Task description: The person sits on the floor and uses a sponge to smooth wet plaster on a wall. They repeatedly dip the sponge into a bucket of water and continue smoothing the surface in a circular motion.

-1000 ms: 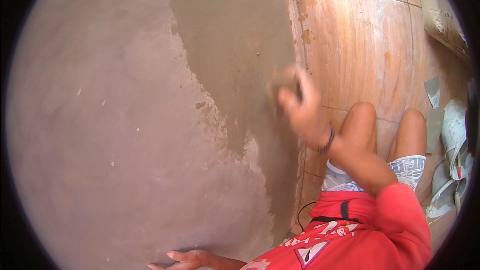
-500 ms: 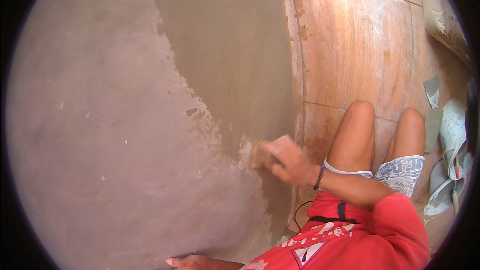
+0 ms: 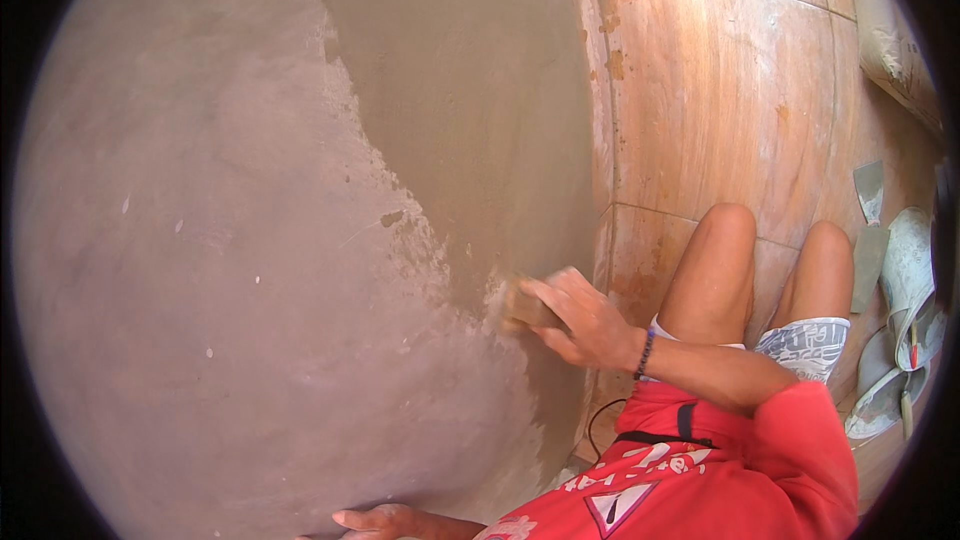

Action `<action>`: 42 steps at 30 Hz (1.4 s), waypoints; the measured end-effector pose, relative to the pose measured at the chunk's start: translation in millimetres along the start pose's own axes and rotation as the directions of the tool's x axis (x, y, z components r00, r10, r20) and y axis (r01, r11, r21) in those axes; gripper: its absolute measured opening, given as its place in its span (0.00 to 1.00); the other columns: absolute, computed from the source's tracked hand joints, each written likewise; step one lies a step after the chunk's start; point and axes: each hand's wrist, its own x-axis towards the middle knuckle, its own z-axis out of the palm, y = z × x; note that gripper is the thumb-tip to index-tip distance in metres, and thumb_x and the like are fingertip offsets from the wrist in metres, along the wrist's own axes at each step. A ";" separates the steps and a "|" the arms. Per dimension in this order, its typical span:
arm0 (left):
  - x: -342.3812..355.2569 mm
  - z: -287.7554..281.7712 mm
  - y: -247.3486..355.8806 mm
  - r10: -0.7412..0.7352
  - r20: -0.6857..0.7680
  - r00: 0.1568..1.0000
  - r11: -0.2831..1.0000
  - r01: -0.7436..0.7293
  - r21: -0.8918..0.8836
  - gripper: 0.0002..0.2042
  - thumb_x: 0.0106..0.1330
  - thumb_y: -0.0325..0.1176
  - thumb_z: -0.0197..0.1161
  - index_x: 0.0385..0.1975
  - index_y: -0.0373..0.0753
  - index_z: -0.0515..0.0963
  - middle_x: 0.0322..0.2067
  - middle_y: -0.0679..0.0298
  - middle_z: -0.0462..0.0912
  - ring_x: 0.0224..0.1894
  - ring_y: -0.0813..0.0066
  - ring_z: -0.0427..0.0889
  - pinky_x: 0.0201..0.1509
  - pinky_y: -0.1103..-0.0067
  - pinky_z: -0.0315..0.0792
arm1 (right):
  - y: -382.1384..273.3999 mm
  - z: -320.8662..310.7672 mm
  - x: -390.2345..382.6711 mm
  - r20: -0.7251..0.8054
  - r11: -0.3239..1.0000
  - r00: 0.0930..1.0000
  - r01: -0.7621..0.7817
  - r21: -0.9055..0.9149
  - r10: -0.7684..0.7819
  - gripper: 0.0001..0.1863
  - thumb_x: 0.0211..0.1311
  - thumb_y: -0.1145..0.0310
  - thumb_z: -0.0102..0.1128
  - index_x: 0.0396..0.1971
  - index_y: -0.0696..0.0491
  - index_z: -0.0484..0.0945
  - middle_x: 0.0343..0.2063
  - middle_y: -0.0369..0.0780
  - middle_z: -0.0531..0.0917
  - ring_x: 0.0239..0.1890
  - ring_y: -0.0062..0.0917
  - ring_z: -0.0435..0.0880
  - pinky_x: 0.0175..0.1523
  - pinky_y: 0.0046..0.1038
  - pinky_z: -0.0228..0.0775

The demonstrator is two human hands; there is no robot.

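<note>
My right hand (image 3: 585, 325) grips a tan sponge-like block (image 3: 525, 305), somewhat blurred, against the lower part of a damp, darker grey patch (image 3: 460, 110) of cement coating. The ragged edge of this patch meets the paler grey surface (image 3: 200, 240) that fills the left side. At the bottom edge, my left hand (image 3: 370, 522) rests on the pale surface with its fingers apart and nothing visible in them.
Wood-look tiles (image 3: 720, 90) lie right of the cement, under my bent legs (image 3: 710, 270). At the far right are a bag (image 3: 890, 40), a scraper (image 3: 868, 190), a grey flat blade (image 3: 868, 265) and pale, smeared containers (image 3: 905, 250) with tools. A thin cord (image 3: 595, 425) runs beside my waist.
My right hand with the block has swept down and left from near the tiles' edge, then barely moved over the last half second. My left hand has shifted slightly rightward.
</note>
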 end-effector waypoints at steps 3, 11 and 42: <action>-3.3 3.5 -3.4 -0.008 -0.007 1.000 1.000 0.008 0.007 0.33 0.73 0.54 0.52 0.67 0.31 0.64 0.68 0.39 0.57 0.70 0.40 0.56 0.70 0.46 0.50 | 10.3 -26.8 26.7 -0.327 0.996 0.944 -0.069 -0.059 0.046 0.28 0.56 0.73 0.63 0.58 0.61 0.70 0.45 0.52 0.78 0.49 0.47 0.78 0.55 0.41 0.71; 1.1 6.5 2.5 -0.007 0.000 1.000 0.999 0.007 -0.048 0.33 0.73 0.54 0.51 0.67 0.32 0.63 0.68 0.39 0.57 0.70 0.41 0.55 0.71 0.46 0.49 | -30.0 -66.4 175.7 -0.480 0.992 0.870 0.125 0.003 -0.108 0.30 0.58 0.69 0.62 0.60 0.63 0.67 0.48 0.56 0.77 0.52 0.50 0.77 0.58 0.42 0.70; -10.6 7.4 -6.1 -0.149 0.066 0.987 0.988 0.151 -0.034 0.31 0.72 0.50 0.52 0.68 0.35 0.63 0.71 0.46 0.52 0.73 0.49 0.51 0.73 0.52 0.50 | -65.4 -40.4 151.2 -0.379 0.993 0.924 0.084 0.081 -0.048 0.26 0.53 0.73 0.65 0.54 0.62 0.73 0.41 0.51 0.77 0.43 0.45 0.79 0.51 0.36 0.73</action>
